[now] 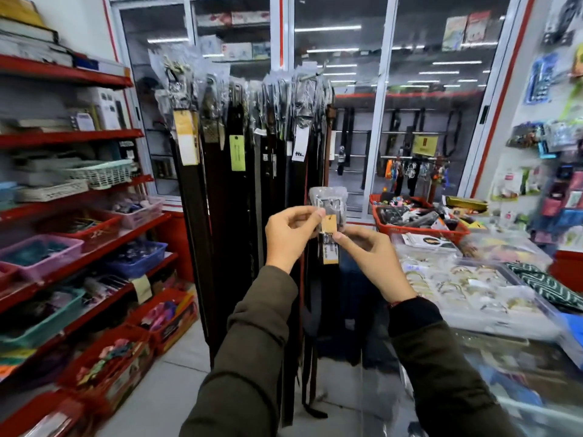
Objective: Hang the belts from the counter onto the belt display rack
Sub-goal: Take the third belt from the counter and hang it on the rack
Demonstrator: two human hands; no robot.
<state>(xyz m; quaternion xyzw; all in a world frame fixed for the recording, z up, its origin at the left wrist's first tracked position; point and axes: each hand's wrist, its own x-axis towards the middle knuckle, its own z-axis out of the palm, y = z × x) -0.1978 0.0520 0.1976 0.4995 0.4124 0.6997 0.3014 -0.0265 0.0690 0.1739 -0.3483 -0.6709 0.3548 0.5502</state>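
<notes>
The left hand (291, 234) and right hand (370, 257) each pinch the dark belt with a clear plastic-wrapped buckle and tan paper tag (328, 216), held between them at chest height before the loaded belt display rack (252, 146). The strap hangs below. A glass counter (473, 298) stands right; red shelves (69, 137) left.

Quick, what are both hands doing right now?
Left hand: closed, pinching the plastic-wrapped buckle end of the belt.
Right hand: closed, pinching the same belt just below its tan tag.
</notes>
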